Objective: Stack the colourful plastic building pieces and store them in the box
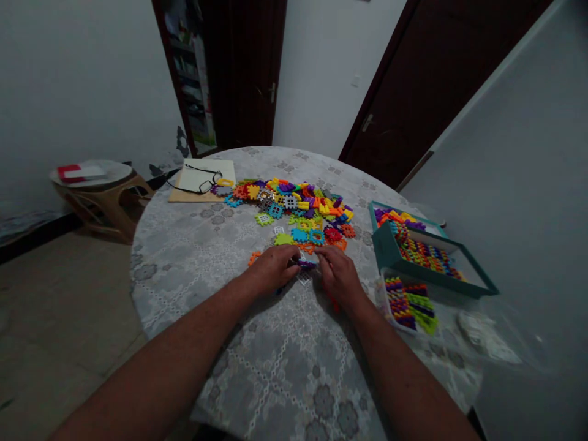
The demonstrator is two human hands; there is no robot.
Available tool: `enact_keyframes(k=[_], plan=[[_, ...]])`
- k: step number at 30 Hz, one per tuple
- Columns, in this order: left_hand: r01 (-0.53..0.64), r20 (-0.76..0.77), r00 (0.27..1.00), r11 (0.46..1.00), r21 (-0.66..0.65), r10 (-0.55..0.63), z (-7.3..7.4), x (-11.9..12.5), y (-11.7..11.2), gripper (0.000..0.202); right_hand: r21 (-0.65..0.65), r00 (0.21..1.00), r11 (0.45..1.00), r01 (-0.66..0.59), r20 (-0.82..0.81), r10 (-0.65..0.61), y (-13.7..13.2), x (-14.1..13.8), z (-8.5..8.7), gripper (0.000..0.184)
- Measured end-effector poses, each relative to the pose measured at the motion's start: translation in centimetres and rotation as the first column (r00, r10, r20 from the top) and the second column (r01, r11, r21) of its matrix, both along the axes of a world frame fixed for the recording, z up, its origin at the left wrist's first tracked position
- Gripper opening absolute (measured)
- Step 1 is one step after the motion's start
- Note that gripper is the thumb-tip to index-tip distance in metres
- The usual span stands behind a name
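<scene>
"Purple plastic pc point(307, 264): where's it sitting?"

"It's showing edge-on btwn the two hands, on the nr side of the pile point(290, 202), a heap of bright interlocking pcs spreading over a grey floral tablecloth point(193, 257)."

"What's the L hand point(275, 263) doing?"

"Thumb & fingers are curling nearly closed, seemingly pinching the purple pc's edge."

"And the R hand point(340, 274)?"

"Fingers are bending in, w/ tips bunching beside the same pc. Can't tell if they're gripping it or smth small."

"Anything right by them?"

"A white lattice pc point(304, 277) is lying under the hands, nr side of the pile. Orange pcs point(340, 244) are fringing the pile's nr edge, just beyond the R hand."

"Left of the pile?"

"Black-framed glasses point(205, 186) are resting on a pale notebook point(197, 174); farther left, a stool point(114, 173) is standing off the table."

"Right of it?"

"A teal box point(392, 251) is holding rows of multicoloured pcs; nearer than that, a clear tub point(386, 306) is holding more."
</scene>
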State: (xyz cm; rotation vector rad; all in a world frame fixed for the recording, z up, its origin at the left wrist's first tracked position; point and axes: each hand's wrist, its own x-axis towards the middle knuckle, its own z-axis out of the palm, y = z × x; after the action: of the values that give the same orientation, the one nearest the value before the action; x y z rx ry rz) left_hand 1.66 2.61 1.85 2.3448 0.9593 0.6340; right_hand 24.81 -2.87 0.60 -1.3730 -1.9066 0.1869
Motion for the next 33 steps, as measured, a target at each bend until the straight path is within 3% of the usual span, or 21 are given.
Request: enact_keyframes(k=[4, 8, 13, 16, 19, 22, 24, 30, 33], plan=[[0.010, 0.000, 1.000, 1.000, -0.013, -0.010, 0.3, -0.1, -0.1, 0.002, 0.066, 0.968, 0.984, 0.164, 0.181, -0.173, 2.1, 0.3, -0.1, 0.037], [0.071, -0.024, 0.997, 0.997, 0.000, -0.071, 0.3, -0.1, -0.3, 0.003, 0.056, 0.884, 0.955, 0.292, 0.365, -0.292, 3.9, 0.0, -0.5, 0.035], [0.101, -0.031, 0.994, 0.995, 0.023, -0.101, 0.3, 0.0, -0.6, 0.003, 0.013, 0.819, 0.929, 0.371, 0.467, -0.333, 5.3, -0.1, -1.2, 0.025], [0.104, -0.013, 0.994, 0.995, 0.006, -0.104, 0.0, -0.1, -0.5, 0.002, 0.016, 0.860, 0.942, 0.336, 0.402, -0.314, 5.1, 0.2, -1.0, 0.021], [0.107, -0.010, 0.994, 0.994, 0.015, -0.106, -0.3, -0.3, -0.2, 0.006, 0.002, 0.951, 0.968, 0.253, 0.182, -0.249, 3.5, 0.3, -0.4, 0.018], [0.089, -0.025, 0.996, 0.996, 0.014, -0.088, -0.1, -0.6, 0.0, 0.010, -0.160, 0.984, 0.975, 0.156, -0.064, -0.168, 0.8, -0.1, 0.2, 0.018], [0.071, -0.027, 0.997, 0.997, 0.009, -0.070, 0.1, -0.7, 0.1, 0.012, -0.277, 0.980, 0.957, 0.092, -0.144, -0.136, -0.8, -0.6, 0.4, 0.020], [0.059, -0.060, 0.997, 0.998, 0.017, -0.058, 0.6, -0.8, 0.2, 0.008, -0.345, 0.961, 0.935, 0.086, -0.218, -0.168, -1.8, -1.0, 0.0, 0.019], [0.062, -0.067, 0.996, 0.998, 0.026, -0.060, 0.3, -0.8, 0.2, 0.007, -0.334, 0.978, 0.938, 0.088, -0.149, -0.145, -1.7, -0.5, 0.3, 0.017]])
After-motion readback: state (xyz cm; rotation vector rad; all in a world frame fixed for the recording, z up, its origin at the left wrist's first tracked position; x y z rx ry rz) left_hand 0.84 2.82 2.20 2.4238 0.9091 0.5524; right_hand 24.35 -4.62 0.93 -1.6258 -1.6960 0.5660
